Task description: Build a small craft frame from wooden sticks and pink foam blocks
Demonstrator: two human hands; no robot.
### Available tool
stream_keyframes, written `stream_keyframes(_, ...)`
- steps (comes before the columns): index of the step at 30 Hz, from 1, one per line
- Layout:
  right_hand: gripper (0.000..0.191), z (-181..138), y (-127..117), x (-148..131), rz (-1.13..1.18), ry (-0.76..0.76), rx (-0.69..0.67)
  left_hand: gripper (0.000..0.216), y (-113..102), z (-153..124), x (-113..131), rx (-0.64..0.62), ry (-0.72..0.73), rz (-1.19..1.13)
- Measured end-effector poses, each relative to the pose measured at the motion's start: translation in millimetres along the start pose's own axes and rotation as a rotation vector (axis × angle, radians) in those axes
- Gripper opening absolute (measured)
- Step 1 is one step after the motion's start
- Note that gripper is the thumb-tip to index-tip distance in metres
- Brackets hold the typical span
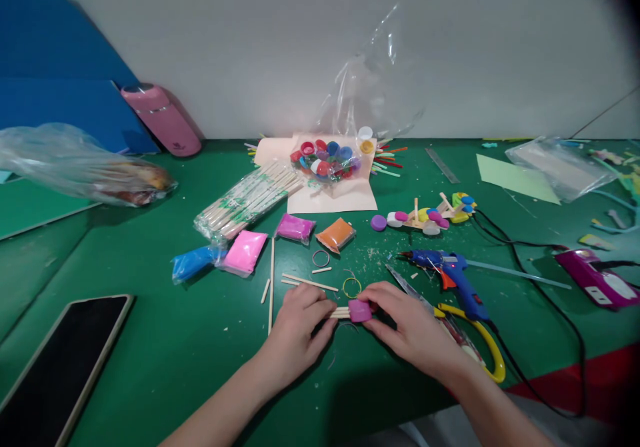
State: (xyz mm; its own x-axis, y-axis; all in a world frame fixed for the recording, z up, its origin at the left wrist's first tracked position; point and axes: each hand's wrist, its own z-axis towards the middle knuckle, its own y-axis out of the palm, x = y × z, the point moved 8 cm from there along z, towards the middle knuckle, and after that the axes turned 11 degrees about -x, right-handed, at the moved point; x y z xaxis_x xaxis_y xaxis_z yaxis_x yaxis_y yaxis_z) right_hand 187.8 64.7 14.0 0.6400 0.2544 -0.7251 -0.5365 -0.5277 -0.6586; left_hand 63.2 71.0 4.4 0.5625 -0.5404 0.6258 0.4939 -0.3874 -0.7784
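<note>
Between my two hands lies a short row of wooden sticks point(341, 312) with a magenta bottle cap point(359, 311) at its right end. My left hand point(304, 320) pinches the sticks between thumb and fingers. The cap's right side is gripped by the fingertips of my right hand point(403, 327). Just above it, a yellow-green rubber band point(352, 288) rests on the table. Loose sticks point(310, 282) and a purple rubber band point(321, 258) lie beyond my left hand. Beside my right forearm are yellow-handled pliers point(493, 347), partly hidden.
A blue glue gun point(445, 264) with its cord lies right, near a purple power strip point(597, 277). A stick-and-cap model point(430, 219) stands behind it. Clay packets point(245, 252), bagged chopsticks point(247, 200) and bagged bottle caps point(325, 162) sit farther back; a phone point(60, 360) lies left.
</note>
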Motion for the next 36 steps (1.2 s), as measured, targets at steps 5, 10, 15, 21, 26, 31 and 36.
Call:
stream_keyframes(5,0.023,0.6,1.0,1.4,-0.021,0.010,-0.014,0.015,-0.4,0.8,-0.3,0.010,-0.001,-0.002)
stream_keyframes(10,0.024,-0.6,1.3,1.4,-0.039,0.011,-0.023,0.014,0.8,0.7,-1.2,0.013,0.001,-0.011)
stream_keyframes(15,0.023,-1.5,1.4,0.1,-0.041,0.008,-0.022,0.013,0.1,-0.7,-0.1,0.023,0.012,-0.032)
stream_keyframes(21,0.024,0.3,1.7,-1.2,-0.019,-0.001,0.005,0.013,0.5,0.6,-1.3,0.021,0.011,-0.033)
stream_keyframes(26,0.023,0.7,2.8,-0.5,0.008,0.000,0.019,0.014,1.6,1.3,-2.1,0.014,0.005,-0.035)
stream_keyframes(31,0.024,1.2,4.0,0.9,0.030,-0.011,0.023,0.013,1.4,1.6,-2.3,0.012,0.007,-0.042)
stream_keyframes(36,0.026,1.2,5.1,1.9,0.044,-0.013,0.033,0.013,1.8,0.8,-2.3,0.006,0.008,-0.046)
